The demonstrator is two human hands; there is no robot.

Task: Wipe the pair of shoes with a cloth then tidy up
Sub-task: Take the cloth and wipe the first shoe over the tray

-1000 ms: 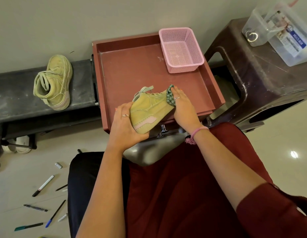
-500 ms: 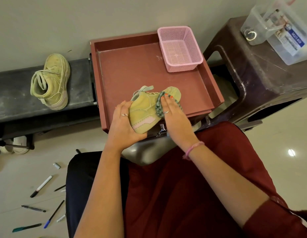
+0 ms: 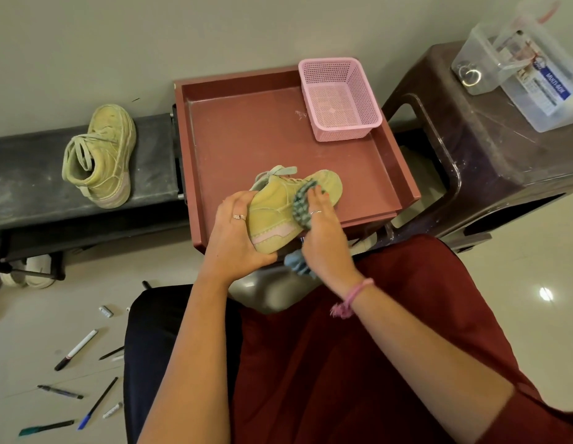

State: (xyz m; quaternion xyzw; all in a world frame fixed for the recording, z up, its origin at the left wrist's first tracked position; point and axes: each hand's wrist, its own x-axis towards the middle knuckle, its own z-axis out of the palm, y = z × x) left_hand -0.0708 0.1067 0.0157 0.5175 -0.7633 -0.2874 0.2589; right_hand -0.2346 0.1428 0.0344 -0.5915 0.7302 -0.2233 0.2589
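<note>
Left hand (image 3: 235, 233) grips the shoe's (image 3: 278, 209) heel over the tray's (image 3: 403, 174) near edge while right hand (image 3: 323, 232) presses cloth (image 3: 300, 205) on it.

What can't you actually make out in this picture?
Head view only:
- Cloth: mostly under the right hand.
- Held shoe: heel behind the left hand; far side turned away.
- Clear box: cut by the edge, label too small.
- Other shoe: far side unseen.
</note>
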